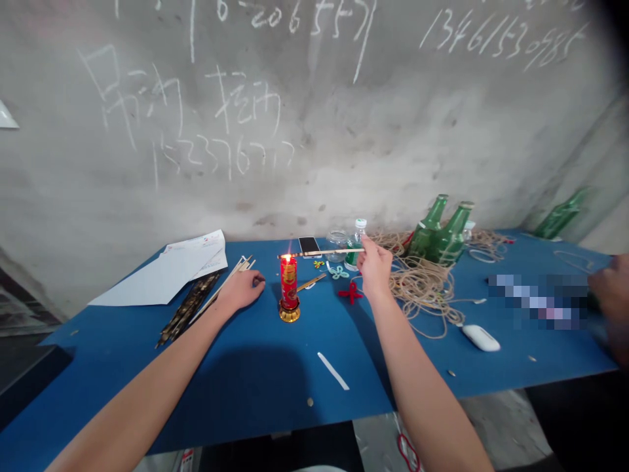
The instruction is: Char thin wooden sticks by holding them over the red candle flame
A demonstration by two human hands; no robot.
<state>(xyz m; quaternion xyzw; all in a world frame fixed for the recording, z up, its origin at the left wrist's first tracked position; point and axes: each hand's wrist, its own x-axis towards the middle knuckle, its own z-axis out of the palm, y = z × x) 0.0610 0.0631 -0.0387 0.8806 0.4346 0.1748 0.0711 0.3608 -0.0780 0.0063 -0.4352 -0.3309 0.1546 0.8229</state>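
Note:
My right hand (pixel 375 265) pinches one end of a thin pale wooden stick (pixel 339 251). The stick lies level, and its darkened left part crosses the flame (pixel 288 257) of a red candle (pixel 289 285) with gold patterns. That candle stands upright on a gold base (pixel 289 314). My left hand (pixel 242 290) rests on the table to the candle's left, fingers loosely curled, with a gap beside the thumb and nothing visible in it. Beside and partly under this hand are pale sticks (pixel 246 263). Left of them lies a bundle of scorched dark sticks (pixel 189 311).
On the blue table (pixel 236 380) are white papers (pixel 147 285), a phone (pixel 309 246), a glass jar (pixel 337 241), a red knotted ornament (pixel 350 293), tangled twine (pixel 427 295), green bottles (pixel 449 233), a white mouse (pixel 481 337) and a paper strip (pixel 333 371). Another person's hand (pixel 609 288) is at right.

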